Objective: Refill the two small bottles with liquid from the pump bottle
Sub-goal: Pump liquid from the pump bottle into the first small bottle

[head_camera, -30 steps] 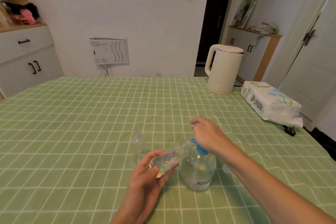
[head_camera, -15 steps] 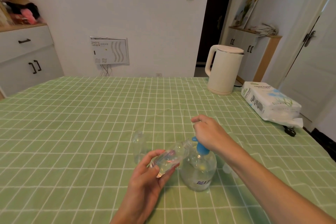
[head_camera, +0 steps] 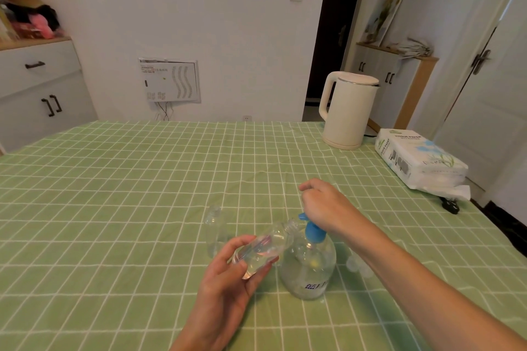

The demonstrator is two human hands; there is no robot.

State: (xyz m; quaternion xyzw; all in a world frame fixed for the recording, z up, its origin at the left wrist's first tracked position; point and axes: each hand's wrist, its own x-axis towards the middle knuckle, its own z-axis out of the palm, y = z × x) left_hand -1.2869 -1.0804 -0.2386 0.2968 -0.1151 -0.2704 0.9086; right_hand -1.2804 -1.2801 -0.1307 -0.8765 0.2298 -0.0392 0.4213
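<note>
On the green checked table (head_camera: 114,208) stand one round clear blue-topped pump bottle (head_camera: 308,271) and one small clear bottle (head_camera: 214,225). Our left hand (head_camera: 228,288) grips a second small bottle (head_camera: 265,248), tilted to the spout; our right hand (head_camera: 325,205), fingers loose, presses the pump.

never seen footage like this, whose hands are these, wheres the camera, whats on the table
There is no machine: a person wears one wide-angle camera on the head, looking down, so both arms from below are their own. The left hand grips a small clear bottle, tilted with its open neck at the blue spout of the pump bottle. The right hand rests on the pump's top. A second small bottle stands upright just left of them. The table has a green checked cloth; far right on it are a cream kettle and a pack of tissue paper.
</note>
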